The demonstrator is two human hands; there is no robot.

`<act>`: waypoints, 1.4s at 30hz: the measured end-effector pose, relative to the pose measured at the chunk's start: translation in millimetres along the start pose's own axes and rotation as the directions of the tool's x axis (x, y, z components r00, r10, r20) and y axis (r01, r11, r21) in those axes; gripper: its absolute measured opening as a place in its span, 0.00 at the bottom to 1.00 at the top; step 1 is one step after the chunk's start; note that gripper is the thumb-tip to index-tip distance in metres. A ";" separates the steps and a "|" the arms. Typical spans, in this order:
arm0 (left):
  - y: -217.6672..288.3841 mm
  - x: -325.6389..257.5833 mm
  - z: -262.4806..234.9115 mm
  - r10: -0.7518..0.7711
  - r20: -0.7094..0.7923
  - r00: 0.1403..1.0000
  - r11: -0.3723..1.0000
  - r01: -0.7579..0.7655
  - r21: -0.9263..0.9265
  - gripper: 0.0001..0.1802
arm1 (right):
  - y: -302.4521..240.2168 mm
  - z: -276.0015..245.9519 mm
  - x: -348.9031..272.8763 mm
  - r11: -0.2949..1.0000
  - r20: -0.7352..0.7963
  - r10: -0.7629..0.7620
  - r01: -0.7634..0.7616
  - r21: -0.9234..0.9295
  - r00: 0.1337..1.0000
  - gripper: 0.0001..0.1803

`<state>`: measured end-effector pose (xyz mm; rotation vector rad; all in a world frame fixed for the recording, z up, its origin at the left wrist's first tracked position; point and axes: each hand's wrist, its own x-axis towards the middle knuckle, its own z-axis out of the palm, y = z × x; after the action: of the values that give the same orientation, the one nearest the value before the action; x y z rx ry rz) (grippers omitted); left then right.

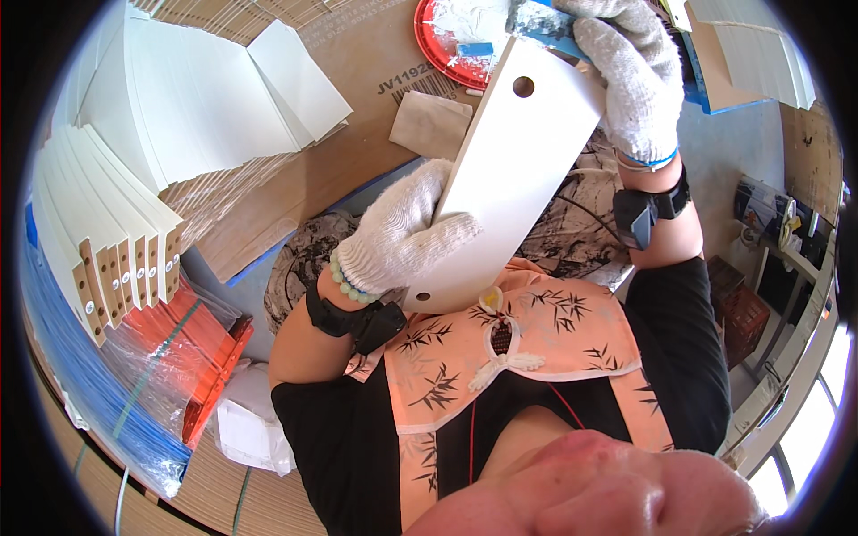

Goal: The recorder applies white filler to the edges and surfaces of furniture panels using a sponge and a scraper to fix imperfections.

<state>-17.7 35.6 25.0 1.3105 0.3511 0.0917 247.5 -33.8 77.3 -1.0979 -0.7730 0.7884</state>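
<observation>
A long white panel (pixel 527 147) with a round hole near each end lies slanted in front of me, its near end against my peach apron. My left hand (pixel 402 232), in a white knitted glove, grips the panel's left edge, thumb on its face. My right hand (pixel 633 80), gloved too, is closed at the panel's far end around a blue putty scraper (pixel 556 34) smeared with white paste. The scraper lies at the panel's far edge; part of it is hidden by my fingers. Just beyond stands a red round tub or lid (pixel 427 45) holding white paste and a small blue piece (pixel 475 49).
A folded beige cloth (pixel 431 123) lies on the brown cardboard (pixel 357 98) left of the panel. White panels (pixel 197 98) stand stacked at the left, with several drilled ones (pixel 116 223) below. More white boards (pixel 746 49) are at the far right. Red plastic-wrapped parts (pixel 183 348) sit lower left.
</observation>
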 end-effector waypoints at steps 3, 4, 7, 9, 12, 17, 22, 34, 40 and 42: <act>-1.9 1.2 0.0 0.029 0.001 1.000 1.000 -0.029 0.012 0.21 | -1.9 0.9 -0.2 0.999 0.031 -0.023 0.024 -0.041 0.999 0.09; -1.2 1.1 -0.2 0.028 0.002 1.000 1.000 -0.028 0.013 0.21 | -2.6 1.1 -0.4 0.999 0.046 -0.032 0.033 -0.037 0.998 0.09; -0.2 1.0 -0.8 0.028 0.010 1.000 0.997 -0.028 0.065 0.22 | 0.6 -2.7 0.5 0.995 0.051 -0.072 0.076 -0.069 0.996 0.09; -1.8 0.7 0.5 0.001 0.013 1.000 1.000 -0.001 -0.020 0.22 | 0.5 -2.7 0.6 0.989 0.045 -0.102 0.106 -0.104 0.994 0.09; 2.7 0.2 1.6 -0.036 0.018 0.999 0.999 0.037 -0.032 0.23 | -2.9 -1.9 1.7 0.993 0.108 -0.069 0.079 -0.086 0.992 0.09; 3.4 1.3 1.2 -0.070 0.036 0.997 0.992 0.073 -0.098 0.24 | -2.1 -14.6 13.0 0.644 0.367 -0.366 0.517 -0.563 0.855 0.09; -0.8 2.3 -1.4 -0.076 0.059 0.995 0.986 0.083 -0.143 0.25 | -0.5 -16.4 8.1 0.714 0.298 -0.367 0.472 -0.517 0.881 0.10; 2.8 1.4 -0.4 -0.073 0.071 0.995 0.997 0.075 -0.020 0.30 | -12.1 -10.7 11.2 0.440 0.486 -0.438 0.652 -0.617 0.756 0.10; -1.1 4.7 -2.4 -0.082 0.145 0.986 0.994 0.092 -0.061 0.30 | -15.7 -3.8 7.4 0.387 0.452 -0.385 0.586 -0.712 0.805 0.11; -0.7 4.8 0.2 -0.101 0.163 0.981 0.986 0.121 -0.118 0.32 | -13.3 -6.7 8.0 0.400 0.433 -0.386 0.571 -0.717 0.815 0.11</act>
<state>-13.2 36.4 23.4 1.1606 0.2788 -0.0820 259.3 -33.5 89.3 -1.5167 -1.6691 -0.0574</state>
